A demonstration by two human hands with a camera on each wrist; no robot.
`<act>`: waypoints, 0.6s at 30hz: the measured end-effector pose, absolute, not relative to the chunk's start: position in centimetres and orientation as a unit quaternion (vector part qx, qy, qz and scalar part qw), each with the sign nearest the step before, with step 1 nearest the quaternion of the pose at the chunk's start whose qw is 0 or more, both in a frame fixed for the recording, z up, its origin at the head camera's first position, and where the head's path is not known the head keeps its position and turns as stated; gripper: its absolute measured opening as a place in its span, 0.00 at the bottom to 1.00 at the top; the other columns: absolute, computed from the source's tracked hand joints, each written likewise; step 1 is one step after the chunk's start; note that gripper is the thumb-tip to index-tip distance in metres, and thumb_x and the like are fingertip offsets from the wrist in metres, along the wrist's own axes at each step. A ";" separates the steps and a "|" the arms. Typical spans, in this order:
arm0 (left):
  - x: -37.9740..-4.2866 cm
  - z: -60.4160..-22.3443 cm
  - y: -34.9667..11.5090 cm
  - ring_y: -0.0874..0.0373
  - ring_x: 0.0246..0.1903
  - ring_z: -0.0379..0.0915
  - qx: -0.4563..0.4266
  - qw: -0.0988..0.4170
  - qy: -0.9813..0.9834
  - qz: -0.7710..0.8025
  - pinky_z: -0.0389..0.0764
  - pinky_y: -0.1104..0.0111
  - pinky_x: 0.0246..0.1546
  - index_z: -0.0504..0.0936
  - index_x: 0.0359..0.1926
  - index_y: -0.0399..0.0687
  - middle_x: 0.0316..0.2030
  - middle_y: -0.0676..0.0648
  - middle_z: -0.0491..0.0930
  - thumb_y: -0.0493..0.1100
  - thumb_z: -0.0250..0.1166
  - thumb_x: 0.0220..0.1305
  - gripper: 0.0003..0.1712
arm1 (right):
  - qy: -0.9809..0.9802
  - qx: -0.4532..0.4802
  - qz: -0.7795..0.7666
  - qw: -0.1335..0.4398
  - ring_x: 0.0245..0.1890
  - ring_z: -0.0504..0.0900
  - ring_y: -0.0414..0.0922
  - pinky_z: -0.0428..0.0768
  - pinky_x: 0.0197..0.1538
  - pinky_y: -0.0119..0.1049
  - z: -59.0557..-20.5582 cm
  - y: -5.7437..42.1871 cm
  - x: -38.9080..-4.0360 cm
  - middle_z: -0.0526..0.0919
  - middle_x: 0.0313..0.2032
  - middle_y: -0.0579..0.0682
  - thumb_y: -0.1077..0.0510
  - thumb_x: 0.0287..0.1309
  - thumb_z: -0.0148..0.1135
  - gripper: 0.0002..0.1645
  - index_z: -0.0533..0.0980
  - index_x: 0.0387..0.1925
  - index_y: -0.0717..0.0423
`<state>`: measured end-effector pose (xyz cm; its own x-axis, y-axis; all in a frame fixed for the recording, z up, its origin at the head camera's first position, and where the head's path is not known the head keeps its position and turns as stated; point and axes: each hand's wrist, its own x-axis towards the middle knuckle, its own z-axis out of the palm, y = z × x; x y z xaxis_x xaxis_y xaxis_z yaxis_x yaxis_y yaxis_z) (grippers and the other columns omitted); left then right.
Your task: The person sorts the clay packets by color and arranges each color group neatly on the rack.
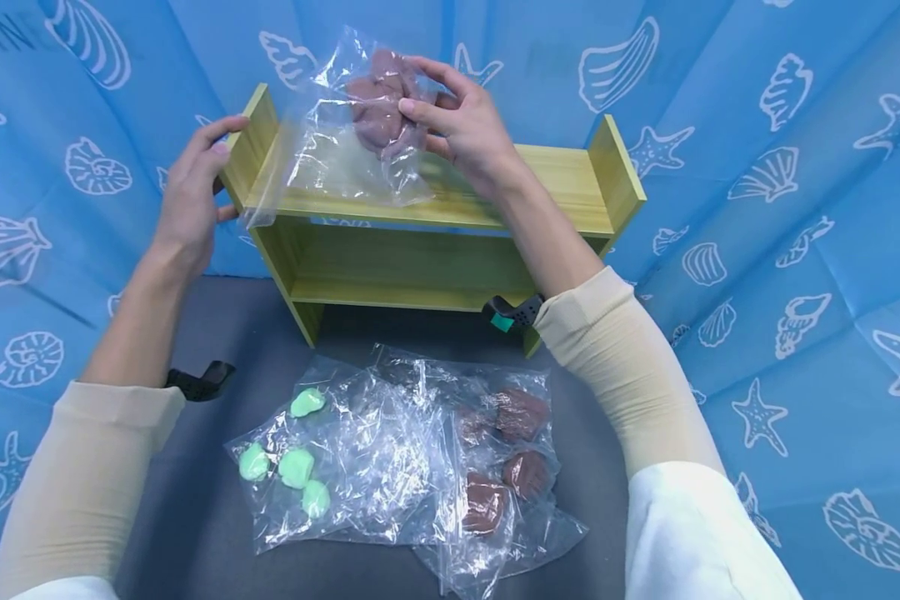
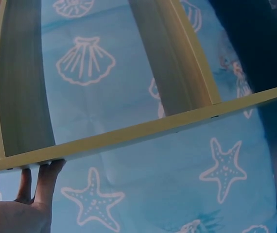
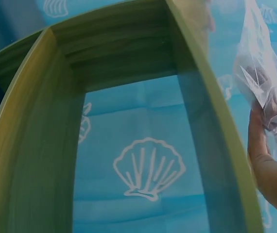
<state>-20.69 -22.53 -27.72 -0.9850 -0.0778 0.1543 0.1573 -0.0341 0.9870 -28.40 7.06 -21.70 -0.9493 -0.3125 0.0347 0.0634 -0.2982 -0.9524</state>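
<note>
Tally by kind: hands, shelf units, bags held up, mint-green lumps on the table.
Hands (left hand, right hand): 2
Wooden shelf unit: 1
Clear plastic bag held up: 1
Mint-green lumps: 4
Total: 8

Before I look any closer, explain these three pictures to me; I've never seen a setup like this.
There is no machine here: a person works with a bare left hand and a bare right hand. The head picture comes from a camera worn on the head, looking forward and down; the other two come from cameras worn on each wrist.

The right hand holds a clear plastic bag of brown lumps over a yellowish wooden shelf. The left hand touches the shelf's side panel.

On the dark grey surface lie clear plastic bags, with pale green lumps and brown lumps.
</note>
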 end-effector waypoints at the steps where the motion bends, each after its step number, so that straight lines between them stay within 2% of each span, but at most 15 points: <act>1: -20.7 -27.7 -22.5 0.52 0.54 0.68 -0.028 0.082 -0.691 -0.718 0.67 0.54 0.43 0.73 0.66 0.61 0.59 0.48 0.68 0.51 0.50 0.74 0.23 | 0.585 -0.104 -0.795 0.118 0.42 0.82 0.48 0.83 0.47 0.39 -21.9 6.9 -28.6 0.78 0.48 0.57 0.72 0.58 0.66 0.32 0.76 0.62 0.49; 8: -20.6 -27.8 -22.2 0.53 0.53 0.68 -0.037 0.079 -0.692 -0.717 0.68 0.55 0.43 0.73 0.67 0.62 0.57 0.48 0.68 0.51 0.50 0.74 0.23 | 0.637 -0.088 -0.758 0.106 0.39 0.82 0.47 0.83 0.49 0.40 -23.1 6.3 -29.5 0.78 0.45 0.57 0.71 0.57 0.67 0.33 0.73 0.64 0.51; 12: -20.5 -27.9 -22.1 0.53 0.53 0.68 -0.040 0.078 -0.695 -0.714 0.68 0.55 0.44 0.72 0.67 0.62 0.57 0.48 0.68 0.52 0.51 0.74 0.23 | 0.702 -0.098 -0.701 0.079 0.40 0.81 0.45 0.82 0.48 0.37 -23.6 6.2 -29.8 0.80 0.45 0.55 0.68 0.56 0.70 0.34 0.73 0.65 0.52; 15: -20.4 -27.9 -22.1 0.53 0.53 0.68 -0.044 0.077 -0.691 -0.717 0.68 0.55 0.44 0.72 0.67 0.62 0.57 0.48 0.68 0.52 0.51 0.74 0.23 | 0.749 -0.102 -0.651 0.060 0.47 0.80 0.43 0.78 0.51 0.32 -23.7 6.3 -29.9 0.81 0.51 0.54 0.65 0.55 0.72 0.34 0.74 0.65 0.52; 18: -20.4 -28.0 -22.2 0.53 0.53 0.68 -0.045 0.075 -0.688 -0.720 0.68 0.55 0.43 0.72 0.67 0.61 0.57 0.48 0.69 0.52 0.51 0.74 0.24 | 0.779 -0.094 -0.618 0.055 0.58 0.75 0.42 0.72 0.57 0.28 -23.6 6.5 -29.9 0.76 0.61 0.50 0.62 0.55 0.74 0.36 0.73 0.66 0.49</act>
<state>-20.41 -22.16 -28.00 -0.9848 -0.0468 0.1675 0.1695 -0.0408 0.9847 -29.88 6.47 -23.63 -0.9762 -0.2147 0.0311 -0.0791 0.2185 -0.9726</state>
